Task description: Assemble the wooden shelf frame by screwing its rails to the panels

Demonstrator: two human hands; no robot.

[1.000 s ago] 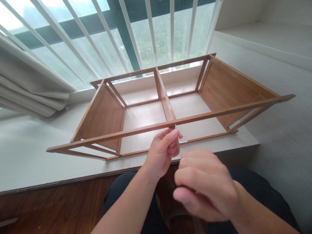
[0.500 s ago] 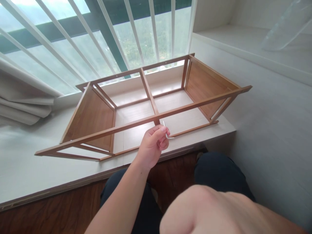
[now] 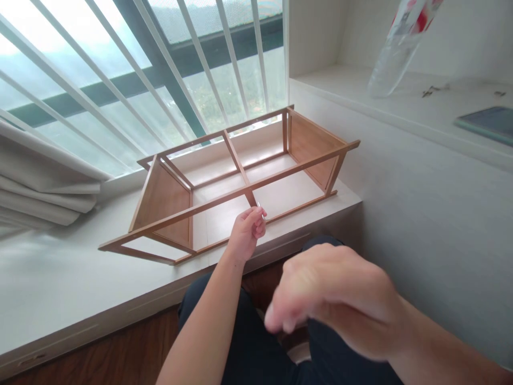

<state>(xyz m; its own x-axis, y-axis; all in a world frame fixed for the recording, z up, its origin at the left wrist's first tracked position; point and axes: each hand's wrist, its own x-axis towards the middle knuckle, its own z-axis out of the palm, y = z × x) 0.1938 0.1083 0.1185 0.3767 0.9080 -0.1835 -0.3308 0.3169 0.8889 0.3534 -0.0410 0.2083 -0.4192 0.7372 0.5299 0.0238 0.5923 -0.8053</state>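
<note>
While the left hand (image 3: 245,231) pinched a small metal hex key (image 3: 260,206) against the wooden frame (image 3: 224,198), the right hand (image 3: 336,299) hovered blurred near the lap.

At the far left, folded curtains (image 3: 44,187) lay on the white window ledge (image 3: 60,267). Along the ledge's front edge lay the frame on its side, its near rail just above the left hand, whose fingers were closed together on the key beside the middle divider. Further right, the right hand hung loose with fingers curled and apart, holding nothing. On the shelf at the top right corner lay a tablet (image 3: 487,122).
</note>
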